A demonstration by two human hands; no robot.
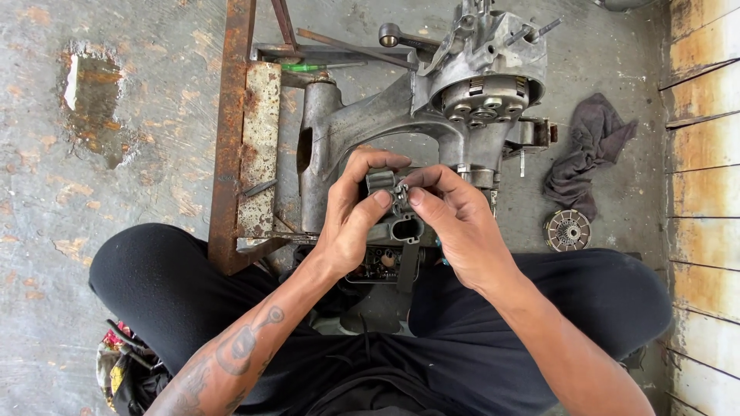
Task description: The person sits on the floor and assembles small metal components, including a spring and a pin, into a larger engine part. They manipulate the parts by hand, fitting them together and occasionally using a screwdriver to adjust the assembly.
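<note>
Left hand (351, 219) grips grey metal part (393, 223) steady; right hand (455, 219) pinches its top fitting (engine case (432, 108) just beyond, likely for access).

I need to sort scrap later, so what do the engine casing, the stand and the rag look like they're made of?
The engine casing looks like cast aluminium: dull grey, grimy, no rust. The stand seems to be steel, its surface flaking with orange-brown rust. The rag is soft dark grey cloth, crumpled in folds on the concrete floor.
</note>
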